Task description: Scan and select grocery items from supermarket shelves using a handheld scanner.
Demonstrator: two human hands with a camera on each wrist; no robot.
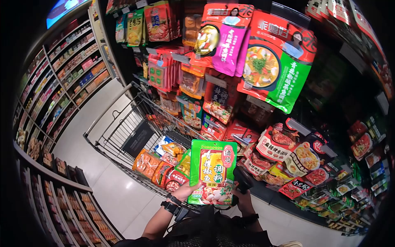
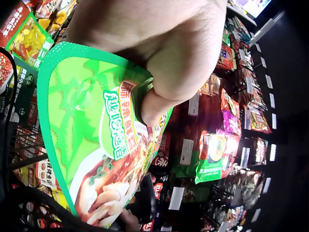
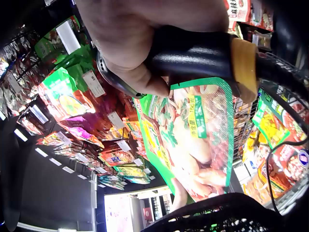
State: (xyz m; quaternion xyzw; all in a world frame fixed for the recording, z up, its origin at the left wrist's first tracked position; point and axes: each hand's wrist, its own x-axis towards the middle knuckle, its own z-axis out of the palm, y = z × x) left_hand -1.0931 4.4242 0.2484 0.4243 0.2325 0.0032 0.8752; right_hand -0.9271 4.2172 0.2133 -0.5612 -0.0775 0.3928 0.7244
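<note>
A green seasoning packet (image 1: 212, 172) with a fish-dish picture faces up in front of the body. My left hand (image 1: 186, 192) holds its lower left edge, the thumb lying over the printed front (image 2: 111, 145). Fingers behind the packet are hidden. My right hand (image 1: 245, 202) grips a black handheld device (image 3: 190, 57) with a tan band, right beside the packet's lower right edge. In the right wrist view a fingertip of this hand overlaps the packet's edge (image 3: 229, 140). The device's exact kind does not show.
A metal shopping cart (image 1: 123, 123) stands ahead, holding several food packets (image 1: 151, 164). Hanging seasoning pouches (image 1: 263, 61) fill the dark rack close ahead and to the right. Shelves of goods (image 1: 61, 74) line the left, across a pale tiled floor (image 1: 123, 185).
</note>
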